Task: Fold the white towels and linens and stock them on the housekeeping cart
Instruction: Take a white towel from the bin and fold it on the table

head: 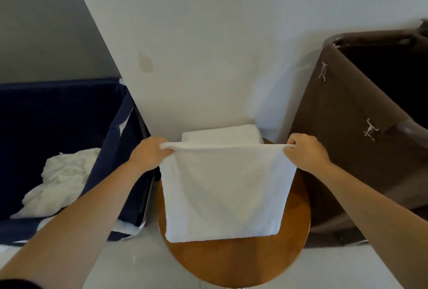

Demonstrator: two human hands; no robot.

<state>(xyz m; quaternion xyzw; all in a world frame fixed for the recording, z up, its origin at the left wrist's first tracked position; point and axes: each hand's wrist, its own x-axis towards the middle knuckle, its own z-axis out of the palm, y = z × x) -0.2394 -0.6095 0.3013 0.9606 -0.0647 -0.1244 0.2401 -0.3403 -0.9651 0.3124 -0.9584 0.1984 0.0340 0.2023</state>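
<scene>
Navy-blue fabric forms the deep laundry bin point(58, 108) on a chrome tube frame at the far left. A crumpled heap of white linens point(62, 179) lies inside it, against its right wall. Just right of the bin, the left hand point(148, 152) has its fingers curled round the top left corner of a white terry towel point(227, 191), pinching the hem.

The towel hangs flat, its upper edge pulled taut between both hands. Its lower edge comes down in front of a round wooden table with a glossy brown top point(231, 263); I cannot tell whether it touches the wood. Behind the held towel, a neatly folded white towel point(220, 134) lies on the far side of the table, close to the pale wall point(208, 33).

The right hand point(305, 152) grips the top right corner in the same way, fingers closed over the hem. At the far right stands a tall brown fabric bin point(347, 149), dark inside, with short white string ties point(370, 132) knotted on its side.
</scene>
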